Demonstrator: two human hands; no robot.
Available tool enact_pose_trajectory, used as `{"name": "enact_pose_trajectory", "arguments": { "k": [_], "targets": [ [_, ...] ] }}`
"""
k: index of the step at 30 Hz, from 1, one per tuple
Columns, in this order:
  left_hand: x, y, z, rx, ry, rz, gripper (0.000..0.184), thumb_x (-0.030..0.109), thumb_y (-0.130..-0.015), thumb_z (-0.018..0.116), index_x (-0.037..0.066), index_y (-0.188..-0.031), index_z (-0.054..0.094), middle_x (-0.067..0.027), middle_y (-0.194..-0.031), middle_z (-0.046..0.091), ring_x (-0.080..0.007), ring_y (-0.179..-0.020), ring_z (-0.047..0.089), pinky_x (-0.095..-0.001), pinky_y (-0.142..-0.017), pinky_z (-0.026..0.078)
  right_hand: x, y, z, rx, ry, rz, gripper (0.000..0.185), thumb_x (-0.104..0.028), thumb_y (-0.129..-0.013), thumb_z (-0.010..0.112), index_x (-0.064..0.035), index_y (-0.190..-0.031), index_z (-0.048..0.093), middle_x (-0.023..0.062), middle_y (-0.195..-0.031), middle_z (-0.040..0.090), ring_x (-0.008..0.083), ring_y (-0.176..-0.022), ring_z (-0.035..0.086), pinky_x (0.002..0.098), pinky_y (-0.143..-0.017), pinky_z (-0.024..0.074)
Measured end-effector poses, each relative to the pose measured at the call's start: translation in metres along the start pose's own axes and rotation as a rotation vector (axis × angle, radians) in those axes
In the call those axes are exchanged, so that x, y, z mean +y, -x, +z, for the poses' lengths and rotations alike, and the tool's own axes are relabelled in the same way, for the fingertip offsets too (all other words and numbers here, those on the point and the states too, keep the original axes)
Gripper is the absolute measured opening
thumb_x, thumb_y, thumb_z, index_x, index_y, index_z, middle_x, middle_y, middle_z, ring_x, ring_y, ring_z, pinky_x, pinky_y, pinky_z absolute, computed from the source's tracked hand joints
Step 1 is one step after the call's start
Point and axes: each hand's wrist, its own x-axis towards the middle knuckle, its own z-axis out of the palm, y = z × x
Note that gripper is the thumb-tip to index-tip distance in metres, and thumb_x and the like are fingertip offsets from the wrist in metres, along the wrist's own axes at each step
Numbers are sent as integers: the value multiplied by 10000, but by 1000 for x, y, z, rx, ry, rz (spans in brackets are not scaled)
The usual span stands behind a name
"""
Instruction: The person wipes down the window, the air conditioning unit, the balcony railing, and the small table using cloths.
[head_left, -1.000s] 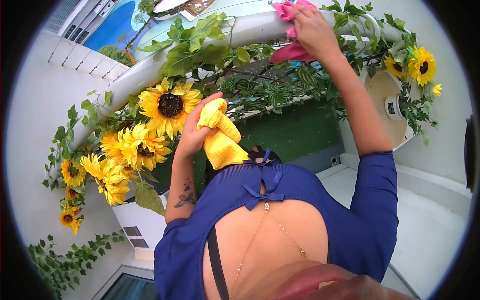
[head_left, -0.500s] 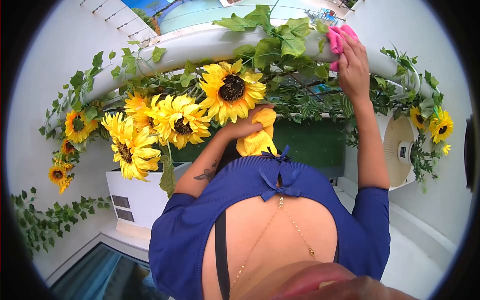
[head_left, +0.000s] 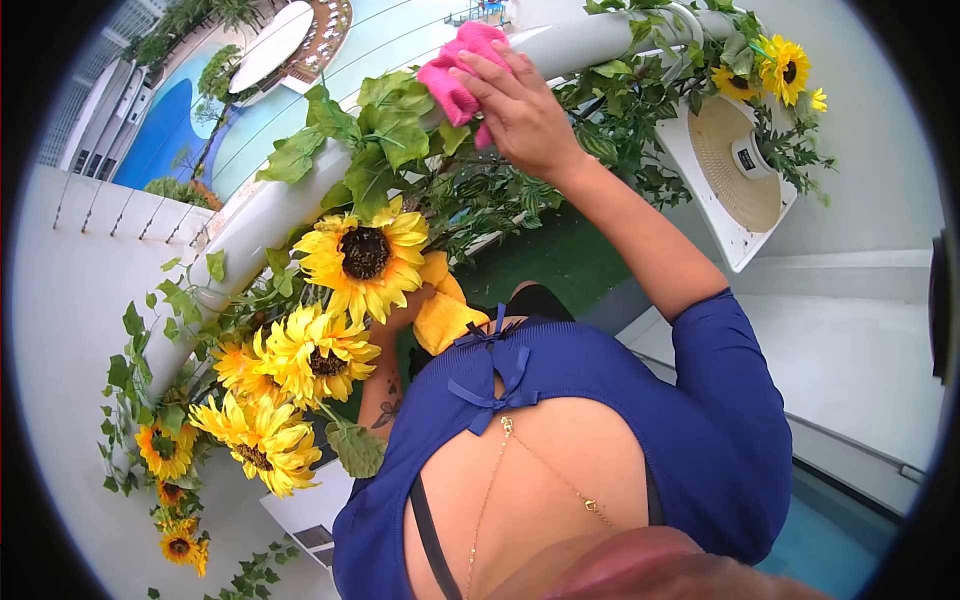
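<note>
My right hand (head_left: pixel 525 118) is closed on a pink cloth (head_left: pixel 450 85) and presses it against the top of a curved white railing (head_left: pixel 255 225). Green artificial vine leaves (head_left: pixel 385 125) wrap the railing just left of the cloth. Lower down, my left hand (head_left: pixel 408 308) grips a yellow-orange cloth (head_left: pixel 442 315) near my waist. A large sunflower (head_left: pixel 365 252) hides part of that hand. More yellow sunflowers (head_left: pixel 318 355) cluster along the railing in front of my left arm.
On the right, a white fan-like unit (head_left: pixel 735 170) with a round beige grille stands by the wall, with sunflowers (head_left: pixel 783 70) above it. Beyond the railing, far below, lie a blue pool (head_left: pixel 160 130) and buildings. Dark green floor (head_left: pixel 560 255) shows behind the foliage.
The view has turned, so the railing now slants and the pool area shows more. My right hand keeps the pink cloth on the railing, slightly closer to the leaves. The yellow cloth stays in my left hand.
</note>
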Motion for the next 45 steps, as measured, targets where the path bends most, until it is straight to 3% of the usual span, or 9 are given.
{"name": "enact_pose_trajectory", "arguments": {
  "k": [3,8,14,16,21,26,34,40,45],
  "targets": [
    [5,7,9,-21,387,-245,586,111,-679,696,13,-1233,534,-92,-1192,580,-236,-1071,571,-344,-904,471,104,26,-33,66,188,108,401,-87,-860,492,-93,-1254,566,101,-1341,505,403,-1252,418,466,-1079,315],
    [78,-5,17,-36,719,-541,701,62,-664,531,67,-1360,450,-98,-1208,558,-209,-1082,542,-297,-934,427,55,2,-21,27,121,63,352,-155,-869,511,2,-1170,601,147,-1232,576,385,-1174,481,466,-1055,342],
    [102,-54,70,-207,607,-157,671,19,-658,526,93,-1325,491,-90,-1175,568,-180,-1060,542,-284,-919,433,55,-23,-22,-102,-267,-5,231,-151,-802,607,-119,-999,724,90,-1100,636,318,-1059,544,382,-967,431],
    [106,-53,72,-182,629,-185,669,10,-662,522,90,-1325,491,-86,-1168,570,-186,-1049,548,-292,-919,436,135,-30,-37,-216,-157,80,189,-110,-784,587,-53,-912,715,104,-1007,638,317,-966,562,387,-913,457],
    [100,-40,81,-160,795,-320,664,9,-670,519,94,-1328,492,-86,-1161,573,-186,-1039,552,-293,-912,441,54,-41,-44,-275,-333,-70,114,-22,-677,553,-16,-728,655,147,-850,626,353,-868,547,407,-810,451],
    [103,-44,70,-186,738,-349,647,9,-680,521,89,-1321,495,-91,-1170,577,-184,-1024,559,-294,-899,448,104,-62,-28,-369,-279,103,115,-86,-718,593,-3,-744,667,176,-776,621,367,-761,596,437,-761,478],
    [76,-31,78,-183,764,-284,654,45,-675,532,57,-1327,476,-103,-1194,572,-193,-1059,557,-299,-926,432,45,-33,-28,-141,-83,-97,180,-37,-756,541,14,-863,675,110,-941,614,335,-875,557,399,-812,486],
    [17,-28,109,-195,179,-287,645,85,-693,532,133,-1334,484,-166,-1183,589,-305,-1115,556,-376,-941,447,14,-17,-7,-15,-47,-62,285,-76,-772,549,20,-1017,660,100,-1015,578,322,-951,508,394,-845,467],
    [39,-30,90,-522,187,-92,423,66,-675,541,90,-1084,646,-137,-1054,600,-320,-1056,553,-375,-919,444,66,15,-34,53,-61,45,333,-55,-761,623,-101,-1085,687,88,-1098,584,305,-981,481,389,-877,441]
  ]
}}
